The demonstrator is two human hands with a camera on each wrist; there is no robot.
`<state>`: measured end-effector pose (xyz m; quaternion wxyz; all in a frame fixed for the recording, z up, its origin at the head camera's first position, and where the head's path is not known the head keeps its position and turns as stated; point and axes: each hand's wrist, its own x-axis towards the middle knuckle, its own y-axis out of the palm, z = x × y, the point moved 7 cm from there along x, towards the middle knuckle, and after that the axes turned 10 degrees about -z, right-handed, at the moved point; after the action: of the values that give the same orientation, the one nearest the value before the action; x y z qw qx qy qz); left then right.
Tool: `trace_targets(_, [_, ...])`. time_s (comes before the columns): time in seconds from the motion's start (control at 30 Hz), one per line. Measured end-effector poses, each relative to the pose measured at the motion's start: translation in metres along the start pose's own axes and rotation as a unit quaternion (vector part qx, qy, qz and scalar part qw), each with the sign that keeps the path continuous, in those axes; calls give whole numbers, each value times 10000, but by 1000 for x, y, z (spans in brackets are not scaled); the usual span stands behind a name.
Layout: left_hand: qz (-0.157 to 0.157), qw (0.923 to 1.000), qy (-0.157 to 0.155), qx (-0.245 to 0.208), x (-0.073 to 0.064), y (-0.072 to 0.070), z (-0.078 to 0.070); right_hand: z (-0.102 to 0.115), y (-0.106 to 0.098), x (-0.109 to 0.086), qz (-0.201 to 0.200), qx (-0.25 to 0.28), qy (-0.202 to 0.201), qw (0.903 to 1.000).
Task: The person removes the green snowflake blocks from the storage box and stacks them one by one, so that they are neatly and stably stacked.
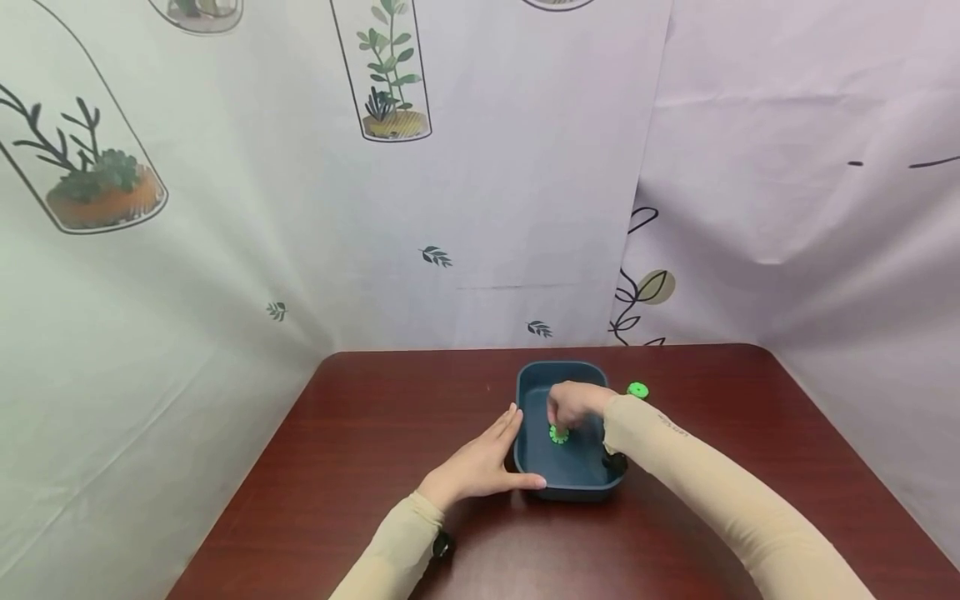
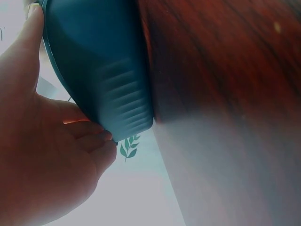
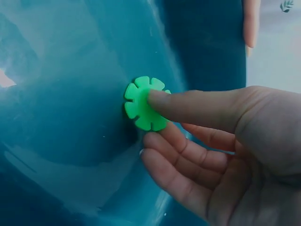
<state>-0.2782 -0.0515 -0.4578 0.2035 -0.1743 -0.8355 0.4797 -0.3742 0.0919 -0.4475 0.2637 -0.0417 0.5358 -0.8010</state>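
Observation:
A dark blue rectangular plastic bin (image 1: 570, 473) stands on the table. My left hand (image 1: 480, 468) rests against its left side, fingers extended along the rim and thumb on the near edge. In the left wrist view, the ribbed outer wall (image 2: 122, 89) of the bin shows beside that hand (image 2: 56, 150). My right hand (image 1: 576, 402) reaches down inside the bin. Between its thumb and fingers it pinches a bright green notched disc (image 3: 141, 108), flower-like in outline, close to the bin's floor. The right fingertips behind the disc are partly hidden.
Another green notched disc (image 1: 638, 390) lies on the reddish-brown table (image 1: 360, 433), right of the bin and partly behind the right forearm. A pale printed curtain (image 1: 510, 208) hangs behind and on both sides of the table.

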Motion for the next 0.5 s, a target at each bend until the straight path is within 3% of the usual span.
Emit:
trace_targets(0.37, [31, 10000, -20, 9, 1, 0, 2, 9, -31, 2, -729, 527, -686, 9936])
trace_targets(0.5, [28, 10000, -14, 29, 1, 1, 1, 12, -40, -1, -929, 794, -756, 9896])
